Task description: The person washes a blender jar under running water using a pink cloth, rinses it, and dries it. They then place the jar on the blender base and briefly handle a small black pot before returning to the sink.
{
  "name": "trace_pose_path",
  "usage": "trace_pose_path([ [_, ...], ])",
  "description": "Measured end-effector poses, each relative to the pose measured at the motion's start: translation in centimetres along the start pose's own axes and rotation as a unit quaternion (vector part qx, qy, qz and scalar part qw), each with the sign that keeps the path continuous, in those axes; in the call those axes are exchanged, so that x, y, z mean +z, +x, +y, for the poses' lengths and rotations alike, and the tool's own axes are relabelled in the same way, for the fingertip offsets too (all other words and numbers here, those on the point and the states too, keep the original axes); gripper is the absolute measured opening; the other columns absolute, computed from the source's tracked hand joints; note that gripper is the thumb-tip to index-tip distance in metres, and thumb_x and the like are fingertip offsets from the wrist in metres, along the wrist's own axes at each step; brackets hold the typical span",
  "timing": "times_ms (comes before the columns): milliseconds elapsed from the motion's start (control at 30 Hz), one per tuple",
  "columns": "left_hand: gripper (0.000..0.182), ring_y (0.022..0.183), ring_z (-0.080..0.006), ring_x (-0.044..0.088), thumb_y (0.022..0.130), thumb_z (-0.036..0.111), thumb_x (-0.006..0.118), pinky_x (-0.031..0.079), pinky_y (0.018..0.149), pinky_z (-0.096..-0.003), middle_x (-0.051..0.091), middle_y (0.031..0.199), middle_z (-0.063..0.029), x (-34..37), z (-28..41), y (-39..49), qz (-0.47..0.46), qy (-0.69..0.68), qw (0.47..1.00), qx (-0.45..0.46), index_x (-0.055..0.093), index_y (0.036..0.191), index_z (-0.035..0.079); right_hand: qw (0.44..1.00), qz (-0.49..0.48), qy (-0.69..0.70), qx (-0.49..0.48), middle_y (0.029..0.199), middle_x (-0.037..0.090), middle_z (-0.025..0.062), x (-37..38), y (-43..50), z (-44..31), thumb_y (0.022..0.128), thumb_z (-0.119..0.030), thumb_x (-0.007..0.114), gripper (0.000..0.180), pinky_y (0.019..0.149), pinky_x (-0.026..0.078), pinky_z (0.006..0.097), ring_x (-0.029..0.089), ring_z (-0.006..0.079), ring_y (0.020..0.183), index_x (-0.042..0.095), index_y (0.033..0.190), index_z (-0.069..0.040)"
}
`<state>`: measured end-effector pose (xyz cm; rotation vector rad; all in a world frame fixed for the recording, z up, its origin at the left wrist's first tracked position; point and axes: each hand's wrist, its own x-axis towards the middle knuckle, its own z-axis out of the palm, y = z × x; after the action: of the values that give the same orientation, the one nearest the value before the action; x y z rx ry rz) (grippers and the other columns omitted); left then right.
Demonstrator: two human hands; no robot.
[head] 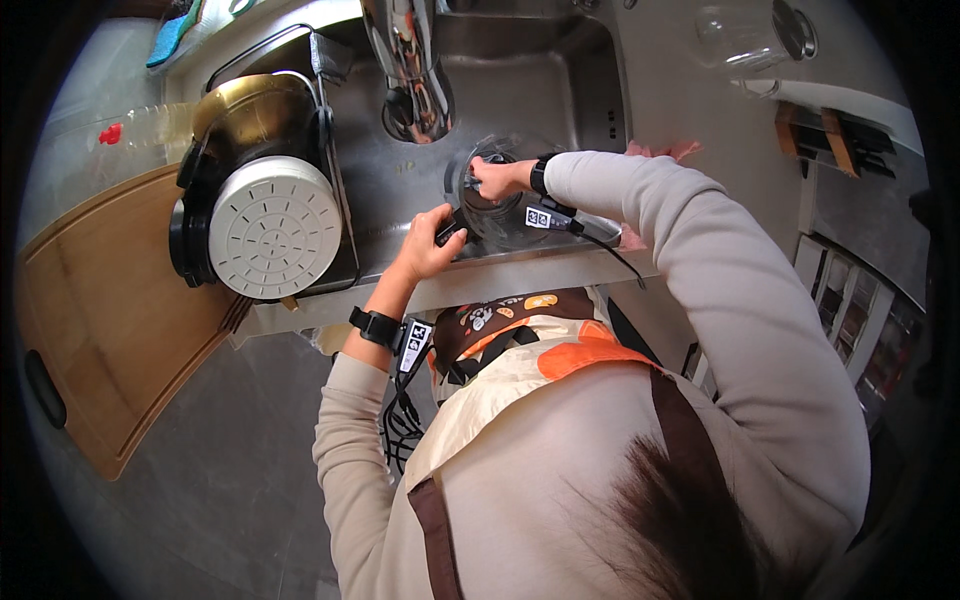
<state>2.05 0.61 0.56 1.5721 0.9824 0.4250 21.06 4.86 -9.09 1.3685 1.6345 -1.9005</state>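
Note:
In the sink, near its front edge, sits a round metal pan or pot point(516, 229), partly hidden by my hands and blurred. My left hand point(431, 244) is closed on its black handle, at the sink's front rim. My right hand point(499, 178) is inside the round vessel, gripping a greyish scrubber, perhaps steel wool, of which only a little shows. The chrome faucet point(409, 67) stands over the sink point(510, 82), behind and left of my right hand.
Left of my hands, a wire rack point(341, 187) bears a gold-coloured pot point(255, 112) and a white slotted round piece point(275, 227). Beyond lie a wooden cutting board point(127, 300) and a red-capped bottle point(154, 126). At right are a glass jar point(739, 34), a knife block point(836, 139) and pink cloth point(664, 150).

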Motion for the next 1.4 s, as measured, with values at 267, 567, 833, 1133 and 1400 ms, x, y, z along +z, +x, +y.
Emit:
trace_pose_path([
  [267, 0.027, 0.047, -0.0211, 0.036, 0.068, 0.019, 0.057, 0.033, 0.046, -0.0322, 0.040, 0.051, -0.0144, 0.1, -0.4, -0.1, -0.004, -0.015, 1.000, -0.017, 0.040, 0.064, -0.002, 0.989, 0.045, 0.117, 0.073, 0.089, 0.058, 0.0191, 0.2, 0.3, -0.4, 0.075, -0.011, 0.042, 0.047, 0.068, 0.043, 0.0409, 0.058, 0.0262, 0.079, 0.031, 0.115, 0.011],
  [567, 0.028, 0.047, -0.0209, 0.033, 0.067, 0.020, 0.057, 0.031, 0.045, -0.0325, 0.037, 0.051, -0.0138, 0.2, -0.6, -0.1, -0.005, -0.019, 1.000, -0.013, 0.039, 0.063, -0.001, 0.997, 0.021, -0.027, 0.066, 0.091, 0.059, 0.0140, 1.0, 4.6, 3.2, 0.079, -0.012, 0.040, 0.038, 0.070, 0.040, 0.0419, 0.058, 0.0237, 0.083, 0.038, 0.111, 0.008],
  [833, 0.028, 0.046, -0.0237, 0.037, 0.068, 0.020, 0.057, 0.033, 0.045, -0.0329, 0.041, 0.050, -0.0149, 0.1, -0.1, -0.1, -0.005, 0.001, 1.000, -0.003, 0.040, 0.062, -0.001, 0.988, 0.022, -0.140, 0.064, 0.093, 0.055, 0.0214, 0.2, 3.0, 1.8, 0.072, -0.011, 0.049, 0.045, 0.076, 0.042, 0.0368, 0.056, 0.0261, 0.087, 0.035, 0.112, 0.005],
  [1133, 0.027, 0.046, -0.0229, 0.038, 0.068, 0.019, 0.057, 0.033, 0.046, -0.0330, 0.041, 0.051, -0.0149, 0.2, -0.6, -0.2, 0.006, -0.019, 1.000, -0.006, 0.041, 0.063, -0.001, 0.968, 0.059, -0.226, 0.090, 0.104, 0.055, 0.0199, -1.8, -1.3, -1.5, 0.068, -0.012, 0.055, 0.050, 0.082, 0.042, 0.0374, 0.052, 0.0319, 0.101, 0.044, 0.116, -0.006],
  [1400, 0.028, 0.046, -0.0234, 0.035, 0.068, 0.020, 0.058, 0.032, 0.045, -0.0335, 0.040, 0.051, -0.0152, 0.3, -0.9, -0.1, 0.021, -0.006, 1.000, 0.013, 0.040, 0.064, -0.002, 0.873, -0.005, -0.445, -0.199, 0.095, 0.056, 0.0159, -2.2, -4.1, -3.3, 0.062, -0.006, 0.059, 0.041, 0.069, 0.047, 0.0403, 0.056, 0.0325, 0.087, 0.048, 0.102, -0.003],
])
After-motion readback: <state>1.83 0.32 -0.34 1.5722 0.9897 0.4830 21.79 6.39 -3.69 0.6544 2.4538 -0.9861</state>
